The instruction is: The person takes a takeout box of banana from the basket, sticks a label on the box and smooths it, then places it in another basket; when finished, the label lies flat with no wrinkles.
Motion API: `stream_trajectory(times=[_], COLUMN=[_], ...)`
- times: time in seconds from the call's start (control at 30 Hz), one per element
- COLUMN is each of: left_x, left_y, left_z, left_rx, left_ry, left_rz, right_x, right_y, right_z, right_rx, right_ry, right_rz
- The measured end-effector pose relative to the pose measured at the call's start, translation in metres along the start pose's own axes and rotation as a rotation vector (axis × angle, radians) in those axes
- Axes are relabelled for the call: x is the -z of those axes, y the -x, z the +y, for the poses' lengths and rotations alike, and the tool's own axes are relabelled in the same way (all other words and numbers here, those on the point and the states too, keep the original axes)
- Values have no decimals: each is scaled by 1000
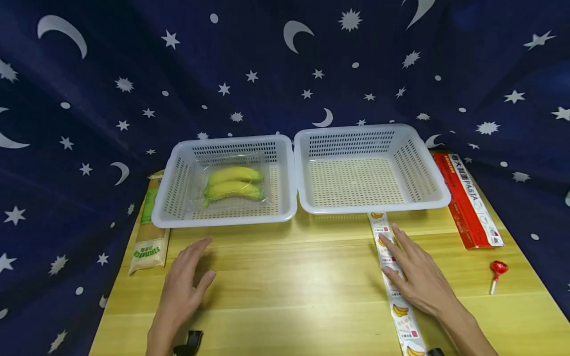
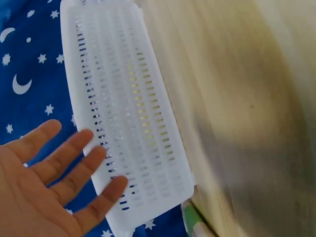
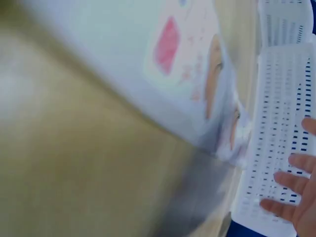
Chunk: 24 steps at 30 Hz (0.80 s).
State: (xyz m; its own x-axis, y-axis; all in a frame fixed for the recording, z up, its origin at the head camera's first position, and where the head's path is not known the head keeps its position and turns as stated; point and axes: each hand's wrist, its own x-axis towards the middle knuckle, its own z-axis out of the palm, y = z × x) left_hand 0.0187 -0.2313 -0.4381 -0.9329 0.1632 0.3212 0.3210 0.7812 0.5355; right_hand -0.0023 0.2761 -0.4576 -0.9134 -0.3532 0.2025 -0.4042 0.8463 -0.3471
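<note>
My left hand is held over the left part of the table, fingers extended and thumb apart, with nothing in it. Ahead of it stands the left white basket, which contains a clear plastic package of bananas. My right hand, fingers spread, is over or beside a strip of banana stickers; whether it touches the strip I cannot tell. The strip runs from the front edge towards the right white basket, which shows only its perforated floor and walls. In the left wrist view the fingers are spread and bare.
Left of the baskets lies a pack of noodles. On the right are a red pasta box and a red lollipop. A dark blue curtain with moons and stars hangs behind. Near my left wrist is a black object.
</note>
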Motion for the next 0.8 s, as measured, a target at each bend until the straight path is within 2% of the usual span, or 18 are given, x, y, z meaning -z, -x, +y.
stream_trajectory(times=[0.17,0.33,0.43,0.53,0.6,0.7,0.8], left_x=[8,15,22,29,34,43,50], left_y=[-4,-15,-23,-31,-36,-45,-53], left_z=[-9,-21,-29,-36,-39,-36,-28], left_rx=[-22,-103,-121,-125,-112,-66,17], left_ry=[180,416,542,593,597,555,492], left_rz=[44,207,280,340,392,462,463], right_x=[6,12,16,21,26,35,43], right_y=[-12,-26,-35,-46,-55,-71,-89], right_z=[-11,-23,-32,-41,-47,-56,-64], right_rx=[45,83,117,194,231,304,359], right_ry=[-109,-290,-410,-490,-505,-537,-535], right_rz=[-61,-99,-102,-66,-50,-17,-22])
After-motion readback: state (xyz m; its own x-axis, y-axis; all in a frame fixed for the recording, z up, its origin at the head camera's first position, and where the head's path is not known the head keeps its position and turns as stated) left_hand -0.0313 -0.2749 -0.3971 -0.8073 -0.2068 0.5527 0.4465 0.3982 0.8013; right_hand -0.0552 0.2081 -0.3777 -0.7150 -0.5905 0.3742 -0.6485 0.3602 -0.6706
